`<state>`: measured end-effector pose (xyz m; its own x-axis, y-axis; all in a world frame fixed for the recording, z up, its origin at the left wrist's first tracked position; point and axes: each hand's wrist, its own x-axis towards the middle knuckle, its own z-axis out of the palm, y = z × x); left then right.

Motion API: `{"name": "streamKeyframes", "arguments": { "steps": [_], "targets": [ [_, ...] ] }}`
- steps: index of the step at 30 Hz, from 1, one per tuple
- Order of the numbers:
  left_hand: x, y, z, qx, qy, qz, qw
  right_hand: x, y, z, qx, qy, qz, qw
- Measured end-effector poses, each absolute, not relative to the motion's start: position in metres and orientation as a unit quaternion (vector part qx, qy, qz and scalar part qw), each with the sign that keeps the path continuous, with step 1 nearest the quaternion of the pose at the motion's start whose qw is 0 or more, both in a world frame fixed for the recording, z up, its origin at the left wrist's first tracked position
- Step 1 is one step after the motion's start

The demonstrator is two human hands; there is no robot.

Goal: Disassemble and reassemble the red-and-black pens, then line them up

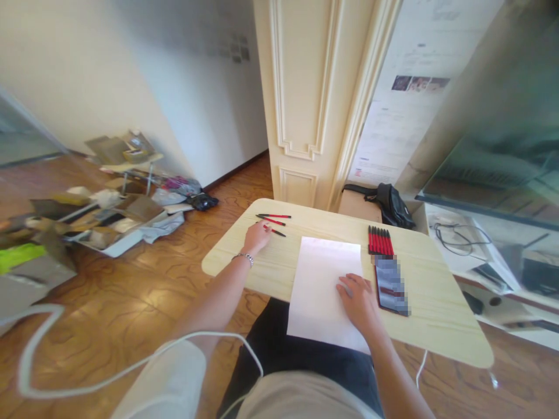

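Note:
At the left part of the table, my left hand [257, 237] has its fingers closed around a red pen [278, 233] with black ends; the grip partly hides it. Just beyond lie two more red and black pens [276, 217], close together at their left ends. My right hand [358, 295] rests with fingers spread on the right side of a white sheet of paper [321, 279]. The sheet's lower edge hangs over the table's near edge. Right of that hand lies a dark phone or tablet [390, 288], its screen blurred. Above it, several red and black pens [379, 240] stand side by side in a row.
The pale wooden table [445, 302] has rounded corners. A white cable [131, 372] loops across my left side. Boxes and bags [117, 224] clutter the floor at left. Behind the table are a cream door panel [301, 75] and a black bag [388, 203]; a large screen [502, 169] stands right.

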<state>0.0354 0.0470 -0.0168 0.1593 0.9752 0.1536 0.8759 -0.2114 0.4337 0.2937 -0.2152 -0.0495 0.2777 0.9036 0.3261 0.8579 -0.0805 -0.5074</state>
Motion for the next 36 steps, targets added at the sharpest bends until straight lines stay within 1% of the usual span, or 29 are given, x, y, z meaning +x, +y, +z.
{"name": "streamKeyframes", "arguments": {
  "steps": [4,14,20,22,25,27,30,36],
  "targets": [
    [0.034,0.055,-0.016,0.789,0.581,0.168,0.111,0.292,-0.214,-0.058,-0.759,-0.587,0.031,0.279],
    [0.023,0.039,-0.003,0.816,0.562,0.114,0.072,0.283,-0.212,-0.052,-0.779,-0.571,0.026,0.256],
    [0.051,-0.015,0.002,0.831,0.530,0.142,0.096,0.278,-0.214,-0.043,-0.787,-0.565,0.027,0.245],
    [0.069,-0.044,-0.001,0.832,0.497,0.197,0.152,0.277,-0.214,-0.042,-0.793,-0.559,0.029,0.240],
    [0.100,-0.088,-0.009,0.834,0.460,0.235,0.196,0.276,-0.213,-0.041,-0.802,-0.551,0.032,0.230],
    [0.119,-0.111,-0.015,0.833,0.460,0.227,0.205,0.276,-0.213,-0.041,-0.803,-0.551,0.034,0.226],
    [0.141,-0.132,-0.024,0.834,0.483,0.191,0.188,0.277,-0.213,-0.040,-0.799,-0.557,0.035,0.225],
    [0.154,-0.143,-0.031,0.832,0.501,0.164,0.172,0.277,-0.214,-0.038,-0.800,-0.556,0.042,0.223]
  ]
}}
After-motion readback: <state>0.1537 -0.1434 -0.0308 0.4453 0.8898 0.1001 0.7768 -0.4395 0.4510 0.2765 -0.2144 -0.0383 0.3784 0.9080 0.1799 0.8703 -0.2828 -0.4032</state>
